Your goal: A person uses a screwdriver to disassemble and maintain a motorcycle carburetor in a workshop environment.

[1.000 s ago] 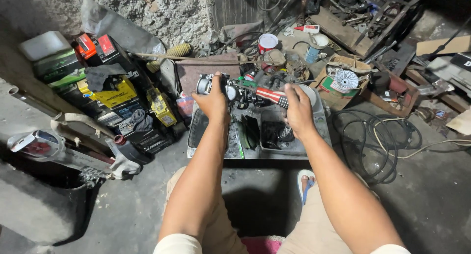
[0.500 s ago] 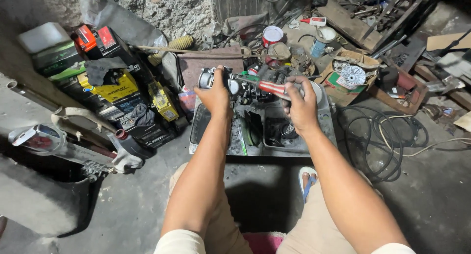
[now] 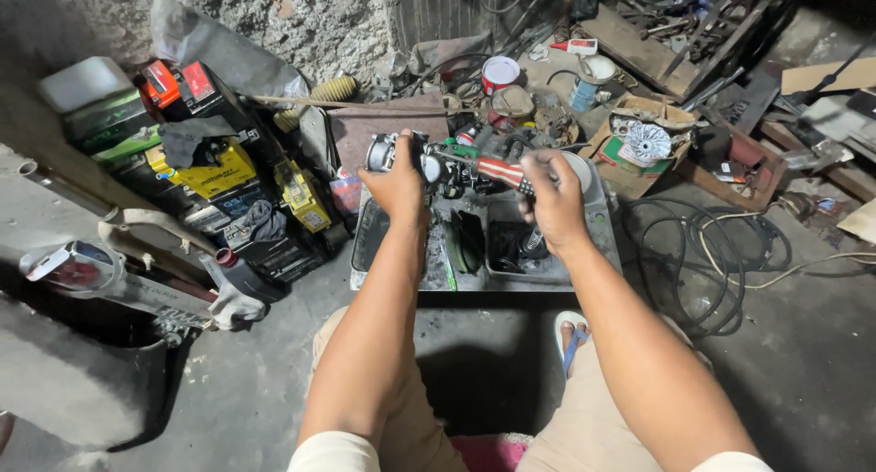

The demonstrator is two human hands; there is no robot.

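Cluttered floor tray [image 3: 598, 253]: left hand [image 3: 399, 185] clamped on metal part [image 3: 383, 151], right hand [image 3: 552, 198] on screwdriver [image 3: 488, 167].

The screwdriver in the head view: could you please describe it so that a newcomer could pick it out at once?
Start at the grey metal tray on the floor in front of the seated person. Above its far edge the right hand grips a screwdriver, its tip pointing toward the metal part in the left hand. Its red-and-white striped handle sets it apart from the dark, greasy parts around it.
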